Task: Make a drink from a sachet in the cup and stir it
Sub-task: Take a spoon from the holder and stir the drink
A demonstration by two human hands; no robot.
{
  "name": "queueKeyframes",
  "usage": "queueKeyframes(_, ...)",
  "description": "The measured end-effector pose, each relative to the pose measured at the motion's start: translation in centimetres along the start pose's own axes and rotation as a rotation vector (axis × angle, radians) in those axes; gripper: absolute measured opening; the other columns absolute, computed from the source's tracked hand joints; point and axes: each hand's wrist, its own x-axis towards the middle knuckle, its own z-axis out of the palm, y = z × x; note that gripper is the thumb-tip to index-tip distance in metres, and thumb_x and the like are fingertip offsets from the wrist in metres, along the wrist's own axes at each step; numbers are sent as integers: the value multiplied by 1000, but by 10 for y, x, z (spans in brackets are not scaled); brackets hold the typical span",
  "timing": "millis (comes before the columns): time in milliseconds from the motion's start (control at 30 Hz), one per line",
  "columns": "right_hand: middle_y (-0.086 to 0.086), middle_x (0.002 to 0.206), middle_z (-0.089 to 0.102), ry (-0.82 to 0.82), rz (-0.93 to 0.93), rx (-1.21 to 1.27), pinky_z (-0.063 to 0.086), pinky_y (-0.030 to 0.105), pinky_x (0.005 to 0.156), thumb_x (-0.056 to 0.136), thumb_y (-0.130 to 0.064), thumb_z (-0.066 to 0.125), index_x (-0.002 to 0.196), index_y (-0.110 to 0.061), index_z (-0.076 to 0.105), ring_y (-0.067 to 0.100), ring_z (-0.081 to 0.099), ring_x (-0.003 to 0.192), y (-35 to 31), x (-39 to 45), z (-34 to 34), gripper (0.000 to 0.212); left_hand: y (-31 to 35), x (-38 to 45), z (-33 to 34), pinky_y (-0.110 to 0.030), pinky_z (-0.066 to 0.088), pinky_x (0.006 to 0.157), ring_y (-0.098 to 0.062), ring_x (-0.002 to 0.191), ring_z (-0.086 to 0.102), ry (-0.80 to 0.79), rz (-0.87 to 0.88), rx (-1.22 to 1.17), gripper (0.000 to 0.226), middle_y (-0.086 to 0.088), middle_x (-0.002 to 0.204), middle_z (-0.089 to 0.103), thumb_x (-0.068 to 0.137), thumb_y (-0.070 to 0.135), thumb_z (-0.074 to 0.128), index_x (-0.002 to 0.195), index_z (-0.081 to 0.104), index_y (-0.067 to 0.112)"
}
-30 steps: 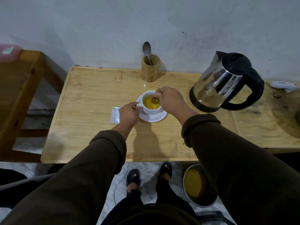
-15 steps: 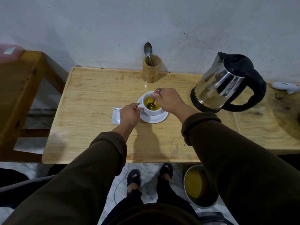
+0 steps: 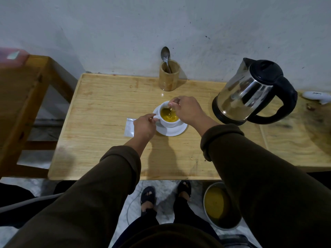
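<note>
In the head view both arms reach forward and down over the wooden counter (image 3: 100, 108), sleeves in dark olive, wrists bare. The left hand (image 3: 144, 125) comes in from the lower left with its back up, and its fingers (image 3: 153, 119) are curled in a pinch at the handle of the white cup (image 3: 169, 117). The right hand (image 3: 188, 110) arches over the cup's right rim, knuckles up, its fingers (image 3: 176, 102) closed round the thin handle of a spoon (image 3: 170, 110) whose bowl dips into the yellow drink (image 3: 168, 115). The cup stands on a white saucer (image 3: 176, 130) near the middle of the counter, between the two hands. A flat white sachet (image 3: 129, 128) lies on the counter just left of the left hand, partly hidden by it. Behind the cup, against the wall, a wooden holder (image 3: 169, 76) carries a second spoon (image 3: 165, 55) upright. To the right of the cup a steel kettle (image 3: 250, 92) with a black lid and handle stands on the counter. Below the counter edge, on the floor, are two sandalled feet (image 3: 147, 196) and a round metal pot (image 3: 222, 205) with a yellow inside.
</note>
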Motion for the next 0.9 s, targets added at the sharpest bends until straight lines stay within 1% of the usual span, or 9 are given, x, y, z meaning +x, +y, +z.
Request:
queueKeyframes(133,9,101,69,-43,-5,-33,44,30,75,96,-33,44,102,-14,69,22,60,92,2,3,0,32,0,0,0,-26,41,98,-24,119,57,-1,5,-2,34,-11,126,65,98,24,46,128,60,15)
queueKeyframes(267,8,104,67,4,12,-93,48,34,81,97,-32,42,108,-15,65,22,60,97,5,3,-4,30,0,0,0,-29,43,99,-26,117,59,-2,-9,-38,33,-12,124,65,97,23,48,126,61,15)
queueKeyframes(333,8,107,67,27,3,-131,47,35,80,97,-29,43,109,-15,66,23,60,99,4,3,-6,29,0,0,0,-30,44,98,-26,116,59,-1,2,-27,33,-12,124,66,97,23,48,126,61,15)
queueKeyframes(433,4,111,68,47,-6,-87,48,35,82,96,-30,46,106,-18,70,23,60,102,2,1,-5,28,0,0,0,-27,43,95,-26,116,60,-6,5,-21,33,-11,124,66,97,23,48,126,61,15)
queueKeyframes(567,3,112,70,9,-17,-18,48,35,88,95,-32,48,106,-19,70,22,61,105,0,-2,0,28,0,0,-1,-25,42,95,-25,118,58,-5,9,-5,34,-10,126,65,97,23,47,127,60,15)
queueKeyframes(733,9,102,70,-32,-44,-72,49,36,83,96,-32,44,104,-15,68,25,62,97,3,-2,0,31,0,1,0,-28,44,96,-26,117,59,-9,8,-4,34,-11,126,65,98,23,46,127,60,15)
queueKeyframes(900,6,103,65,21,-9,-143,46,33,78,97,-29,43,108,-16,65,21,58,96,4,0,-2,28,0,1,-1,-27,44,93,-26,115,60,-3,15,1,34,-11,125,65,97,23,47,127,61,15)
